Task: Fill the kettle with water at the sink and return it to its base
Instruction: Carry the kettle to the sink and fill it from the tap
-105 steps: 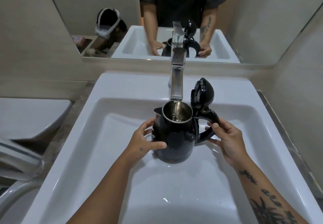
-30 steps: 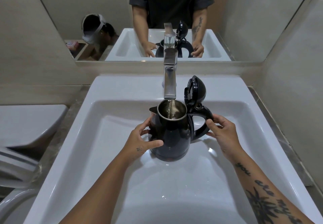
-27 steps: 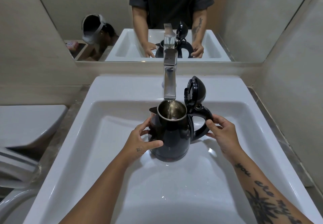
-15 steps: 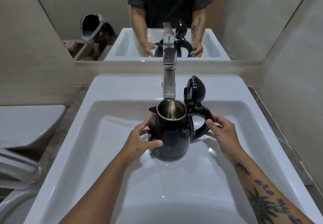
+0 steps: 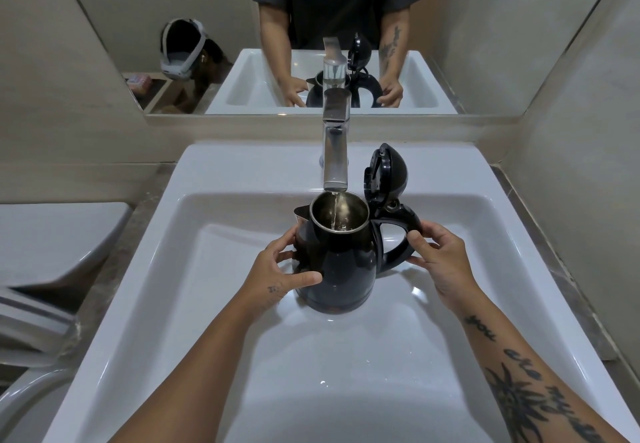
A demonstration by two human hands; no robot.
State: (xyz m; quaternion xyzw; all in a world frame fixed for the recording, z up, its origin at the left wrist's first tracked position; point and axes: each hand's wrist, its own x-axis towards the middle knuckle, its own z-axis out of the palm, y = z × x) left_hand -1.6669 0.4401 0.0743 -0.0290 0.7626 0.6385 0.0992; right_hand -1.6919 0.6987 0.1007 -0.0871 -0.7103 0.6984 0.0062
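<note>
My left hand [image 5: 277, 273] wraps the side of the black kettle [image 5: 341, 262], thumb lying across its front, while my right hand [image 5: 441, 262] pinches the outer curve of its handle [image 5: 398, 235]. Between the two grips the kettle sits upright in the white sink [image 5: 242, 172]. Its lid [image 5: 384, 174] is flipped up just beyond my right fingers, and a thin stream from the faucet [image 5: 335, 162] runs into its open mouth.

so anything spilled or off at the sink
Nothing stands out: the kettle is upright in the sink, lid open, the faucet runs into its mouth, and the left hand and right hand hold it.
</note>
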